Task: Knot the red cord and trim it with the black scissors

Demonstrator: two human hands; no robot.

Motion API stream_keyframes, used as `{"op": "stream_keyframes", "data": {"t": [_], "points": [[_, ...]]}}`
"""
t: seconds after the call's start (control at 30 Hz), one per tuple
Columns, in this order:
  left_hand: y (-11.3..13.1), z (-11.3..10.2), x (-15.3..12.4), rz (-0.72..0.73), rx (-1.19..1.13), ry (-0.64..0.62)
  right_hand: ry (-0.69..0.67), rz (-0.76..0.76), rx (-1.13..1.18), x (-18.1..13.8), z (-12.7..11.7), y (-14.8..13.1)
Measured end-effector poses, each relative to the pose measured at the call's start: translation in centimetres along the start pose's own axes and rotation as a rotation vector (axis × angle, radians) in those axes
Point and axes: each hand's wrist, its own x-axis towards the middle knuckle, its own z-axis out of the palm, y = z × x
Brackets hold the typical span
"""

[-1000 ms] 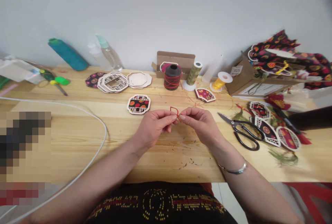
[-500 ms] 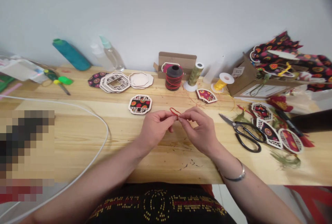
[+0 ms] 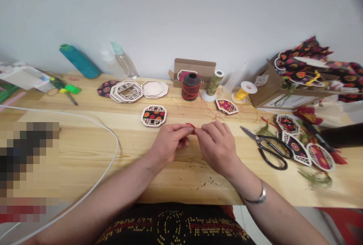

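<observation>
My left hand (image 3: 169,143) and my right hand (image 3: 217,144) meet over the middle of the wooden table (image 3: 85,154), fingertips pinched together on a thin red cord (image 3: 190,126). Only a small loop of the cord shows between the fingertips. A bracelet sits on my right wrist. Just beyond my hands lies a wooden lattice ornament with dark patterned fabric (image 3: 153,115). A spool wound with red cord (image 3: 190,86) stands further back.
Black scissors (image 3: 268,148) lie right of my hands, with several fabric ornaments (image 3: 297,144) beyond. Green (image 3: 213,84) and yellow (image 3: 243,90) spools, a cardboard box (image 3: 279,90), stacked wooden frames (image 3: 126,90), spray bottles (image 3: 121,60) and a white cable (image 3: 93,124) lie around.
The red loop that stood up between my fingertips has shrunk and dropped lower. Both hands have sunk slightly toward the table, and my right hand has turned palm down.
</observation>
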Motion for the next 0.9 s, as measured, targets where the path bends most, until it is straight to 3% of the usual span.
{"op": "stream_keyframes", "data": {"t": [0.17, 0.63, 0.8, 0.9], "points": [[0.0, 0.1, 0.1, -0.028, -0.029, -0.016, 0.000, -0.092, -0.115, 0.1, -0.3, -0.4], [0.0, -0.3, 0.5, -0.040, -0.124, 0.003, -0.139, -0.128, -0.329, -0.9, 0.7, -3.4], [0.0, -0.3, 0.5, 0.008, -0.073, -0.017, -0.117, -0.113, -0.089, -0.5, -0.1, -2.5], [0.1, -0.2, 0.3, 0.059, 0.039, -0.014, -0.047, 0.182, 0.309, 0.1, -0.6, -0.8]]}}
